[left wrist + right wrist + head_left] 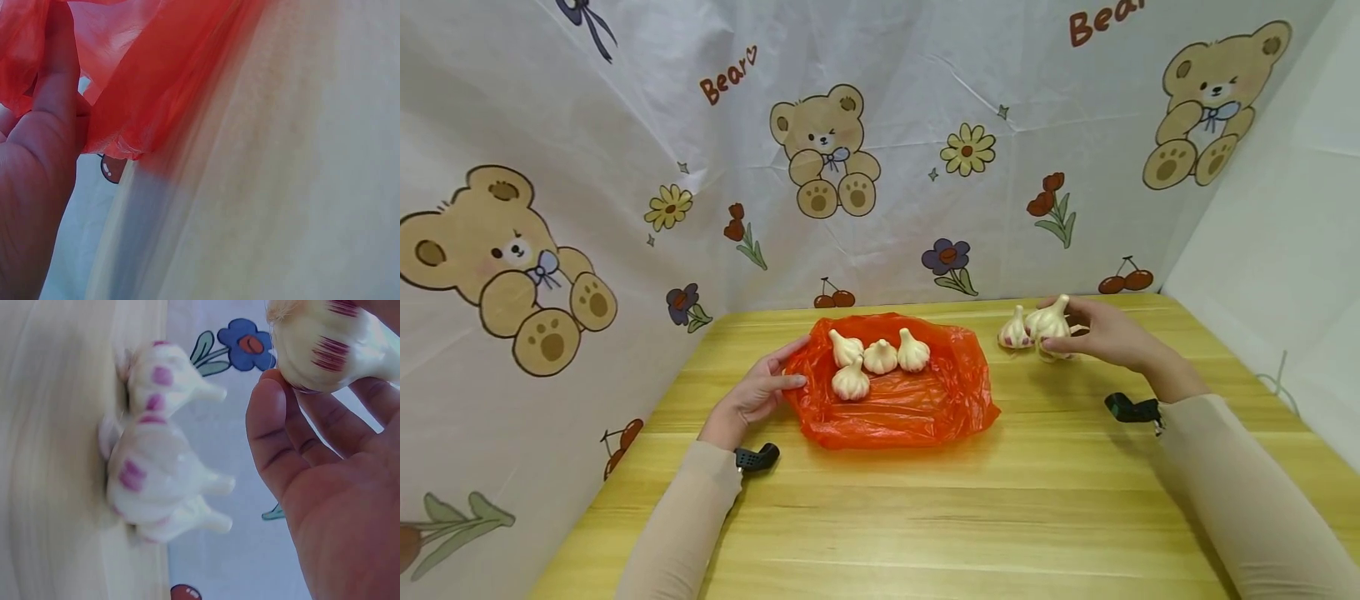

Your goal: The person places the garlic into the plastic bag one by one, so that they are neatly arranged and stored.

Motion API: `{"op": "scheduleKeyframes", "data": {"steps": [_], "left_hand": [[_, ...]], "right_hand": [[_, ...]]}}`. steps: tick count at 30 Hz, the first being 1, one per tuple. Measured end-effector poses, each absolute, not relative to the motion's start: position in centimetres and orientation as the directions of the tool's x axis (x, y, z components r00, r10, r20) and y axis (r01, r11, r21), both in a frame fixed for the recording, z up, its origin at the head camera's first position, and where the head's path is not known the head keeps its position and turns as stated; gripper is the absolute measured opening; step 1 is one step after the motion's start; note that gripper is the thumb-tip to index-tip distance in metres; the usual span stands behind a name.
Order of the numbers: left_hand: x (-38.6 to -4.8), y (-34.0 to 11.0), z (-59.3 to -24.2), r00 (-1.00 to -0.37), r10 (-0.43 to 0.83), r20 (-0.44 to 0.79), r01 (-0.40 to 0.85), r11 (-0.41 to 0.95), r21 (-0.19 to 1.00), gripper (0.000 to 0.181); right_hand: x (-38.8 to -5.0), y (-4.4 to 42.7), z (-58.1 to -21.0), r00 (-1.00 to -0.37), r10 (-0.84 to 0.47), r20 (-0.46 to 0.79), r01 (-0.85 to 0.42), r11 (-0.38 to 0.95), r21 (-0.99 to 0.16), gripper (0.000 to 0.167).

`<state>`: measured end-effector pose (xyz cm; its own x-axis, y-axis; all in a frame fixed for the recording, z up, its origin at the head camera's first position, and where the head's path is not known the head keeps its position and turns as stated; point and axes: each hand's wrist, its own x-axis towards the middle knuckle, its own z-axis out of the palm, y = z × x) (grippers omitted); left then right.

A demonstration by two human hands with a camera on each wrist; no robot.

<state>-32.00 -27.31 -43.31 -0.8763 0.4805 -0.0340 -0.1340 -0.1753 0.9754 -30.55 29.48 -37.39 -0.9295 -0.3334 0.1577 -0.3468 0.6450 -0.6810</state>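
An open red plastic bag (895,421) lies on the table with several garlic bulbs (881,357) inside, toward its left and back. My left hand (760,390) pinches the bag's left edge; in the left wrist view its fingers (57,81) are partly behind the red plastic (156,81). At the right, my right hand (1108,335) holds a garlic bulb (1051,323), close to other bulbs (1015,331) on the table. The right wrist view shows the held bulb (325,347) with purple streaks, raised in the fingers, and several bulbs (153,469) on the table beside the hand.
The wooden table (910,525) reaches a patterned curtain (895,242) at the back and left. A white wall (1285,250) stands at the right, with a thin cable (1285,387) near the table's right edge. Dark wrist-worn devices (757,458) hang at both cuffs.
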Motion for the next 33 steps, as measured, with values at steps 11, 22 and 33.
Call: {"op": "scheduleKeyframes", "data": {"steps": [11, 22, 33], "left_hand": [[-32.3, -27.5, -43.9, -0.879, 0.475, -0.042, -0.139, -0.171, 0.975, 0.081], [-32.3, -27.4, -43.6, -0.883, 0.467, -0.036, -0.128, -0.167, 0.978, 0.081], [-32.4, -27.4, -43.7, -0.887, 0.460, -0.036, -0.126, -0.166, 0.978, 0.081]], "right_hand": [[-31.0, 26.9, -36.0, -0.912, -0.373, 0.169, -0.380, 0.617, -0.689, 0.061], [-32.1, 23.0, -33.9, -0.914, -0.376, 0.152, -0.365, 0.599, -0.713, 0.059], [-33.2, 18.6, -32.8, -0.862, -0.462, 0.209, -0.466, 0.556, -0.688, 0.057]]}}
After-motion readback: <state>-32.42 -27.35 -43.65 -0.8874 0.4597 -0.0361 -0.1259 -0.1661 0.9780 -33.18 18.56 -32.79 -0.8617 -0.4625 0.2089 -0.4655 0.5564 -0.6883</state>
